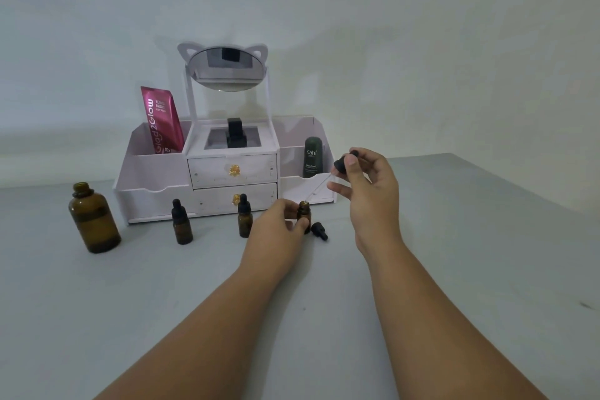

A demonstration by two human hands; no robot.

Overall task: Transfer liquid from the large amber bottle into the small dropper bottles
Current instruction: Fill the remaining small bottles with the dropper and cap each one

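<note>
Mid-fill: your left hand [276, 221] grips the small uncapped amber glass bottle [304, 208] as your right hand [370, 191] pinches a black-bulbed glass pipette [340, 166] at its one o'clock (next, likely: tip into neck).

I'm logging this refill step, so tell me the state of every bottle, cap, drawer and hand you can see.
Large amber bottle: uncapped, upright.
Left small bottle: capped, upright.
Middle small bottle: capped, upright.
Right small bottle: uncapped, upright, gripped by left hand.
Loose dropper cap: lying on the table.
Dropper: pinched by right hand, raised, tip outside any bottle.
Drawers: both closed.
</note>
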